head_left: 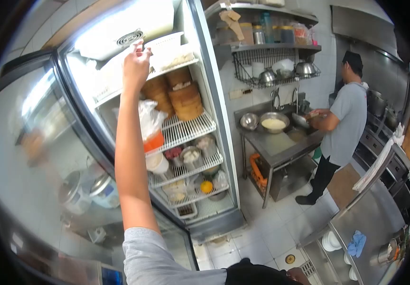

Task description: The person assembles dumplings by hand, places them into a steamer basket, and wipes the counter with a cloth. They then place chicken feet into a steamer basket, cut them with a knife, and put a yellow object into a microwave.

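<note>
Head view: the person's left arm is reaching up into a lit upright fridge [236,190], whose glass door [39,128] is standing open on the left.
Left hand: the left hand [137,56] is hovering at the top shelf [167,69], its fingers bending upward; whether they are gripping anything, I cannot tell.
Right hand: at most a dark sliver is showing at the bottom edge, so I cannot tell its state.
White container: the white container [165,42] is sitting on the top shelf, just right of the left hand; whether they are touching is unclear.
Bamboo steamers: stacks of bamboo steamers [186,102] are standing on the shelf beneath, below and to the right of the left hand.
Plastic bag: a white plastic bag [149,118] is resting beside the steamers, above something orange-red.
Lower shelves: metal pots [192,159], a white tub [158,164] and a yellow item [206,186] are filling these levels, well below the hand.
Sink counter: 2 metal bowls are sitting here, 1 smaller bowl [249,121] and 1 larger bowl [274,123] holding pale contents.
Co-worker: 1 person in a grey shirt [349,104] is standing at the sink, hands apart from the wearer's.
Right-hand table: a blue cloth [357,243] is lying on the metal surface.
</note>
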`<state>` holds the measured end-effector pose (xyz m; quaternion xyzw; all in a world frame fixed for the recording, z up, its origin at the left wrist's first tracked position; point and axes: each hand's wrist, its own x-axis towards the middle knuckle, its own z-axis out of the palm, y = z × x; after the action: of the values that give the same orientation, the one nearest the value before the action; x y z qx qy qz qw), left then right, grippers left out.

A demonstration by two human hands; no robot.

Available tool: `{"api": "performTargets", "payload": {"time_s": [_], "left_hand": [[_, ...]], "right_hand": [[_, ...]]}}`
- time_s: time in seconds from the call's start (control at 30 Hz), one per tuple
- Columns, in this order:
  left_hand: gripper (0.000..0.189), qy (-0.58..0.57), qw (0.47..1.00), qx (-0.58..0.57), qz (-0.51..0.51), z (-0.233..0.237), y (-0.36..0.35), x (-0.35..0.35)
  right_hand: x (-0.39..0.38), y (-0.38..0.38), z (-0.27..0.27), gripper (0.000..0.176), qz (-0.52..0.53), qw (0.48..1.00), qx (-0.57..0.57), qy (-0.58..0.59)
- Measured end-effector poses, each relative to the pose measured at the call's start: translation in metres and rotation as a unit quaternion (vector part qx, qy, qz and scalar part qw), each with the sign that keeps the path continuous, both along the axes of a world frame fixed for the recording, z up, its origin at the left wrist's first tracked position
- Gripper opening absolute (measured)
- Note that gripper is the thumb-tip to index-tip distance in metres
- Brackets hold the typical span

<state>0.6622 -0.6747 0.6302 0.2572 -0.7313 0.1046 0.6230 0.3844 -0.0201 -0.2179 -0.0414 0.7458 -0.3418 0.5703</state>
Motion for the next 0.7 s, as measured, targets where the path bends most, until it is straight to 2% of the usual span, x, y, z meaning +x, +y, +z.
{"api": "performTargets", "payload": {"time_s": [0.03,0.1,0.13,0.17,0.23,0.27,0.3,0.33,0.43,0.47,0.5,0.57,0.6,0.67,0.7], "left_hand": [[0.048,-0.013,0.998,-0.009,0.06,0.023,-0.035,-0.01],[0.052,-0.077,0.986,0.105,0.106,0.06,-0.08,-0.029],[0.051,-0.152,0.97,0.03,0.189,0.07,-0.129,-0.034],[0.046,-0.211,0.949,0.097,0.214,0.074,-0.106,-0.038],[0.043,-0.246,0.933,0.166,0.204,0.086,-0.1,-0.039],[0.043,-0.244,0.934,0.162,0.204,0.092,-0.098,-0.037],[0.043,-0.271,0.933,0.136,0.193,0.096,-0.096,-0.033],[0.043,-0.302,0.929,0.11,0.183,0.098,-0.097,-0.031],[0.068,-0.303,0.933,0.176,0.076,0.097,-0.091,-0.021],[0.08,-0.341,0.906,0.239,0.072,0.106,-0.072,-0.016],[0.076,-0.268,0.949,0.132,0.103,0.095,-0.068,-0.015],[0.062,-0.281,0.924,0.261,0.003,0.136,-0.069,-0.016],[0.062,-0.279,0.925,0.258,0.001,0.144,-0.074,-0.026],[0.045,-0.38,0.902,0.201,0.038,0.15,-0.083,-0.048],[0.045,-0.378,0.903,0.199,0.035,0.151,-0.088,-0.054]], "right_hand": [[-0.004,-0.026,0.013,0.026,-0.024,1.0,-0.015,0.001],[-0.018,-0.074,0.023,0.025,-0.028,0.998,-0.035,0.032],[-0.026,-0.093,0.029,0.028,-0.023,0.997,-0.046,0.059],[-0.03,-0.109,0.044,0.028,-0.029,0.996,-0.05,0.064],[-0.025,-0.145,0.101,0.031,-0.044,0.985,-0.133,0.096],[-0.036,-0.156,0.093,0.031,-0.053,0.977,-0.195,0.071],[-0.041,-0.167,0.098,0.031,-0.054,0.976,-0.197,0.071],[-0.044,-0.18,0.112,0.034,-0.06,0.969,-0.214,0.111],[-0.047,-0.194,0.13,0.036,-0.059,0.962,-0.216,0.154],[-0.051,-0.197,0.13,0.037,-0.053,0.962,-0.21,0.168],[-0.054,-0.198,0.126,0.037,-0.053,0.962,-0.209,0.168],[-0.058,-0.201,0.121,0.034,0.026,0.958,-0.178,0.223],[-0.057,-0.204,0.117,0.034,0.024,0.957,-0.179,0.226],[-0.053,-0.209,0.12,0.032,0.037,0.959,-0.133,0.25],[-0.05,-0.21,0.124,0.032,0.034,0.958,-0.133,0.253]]}}
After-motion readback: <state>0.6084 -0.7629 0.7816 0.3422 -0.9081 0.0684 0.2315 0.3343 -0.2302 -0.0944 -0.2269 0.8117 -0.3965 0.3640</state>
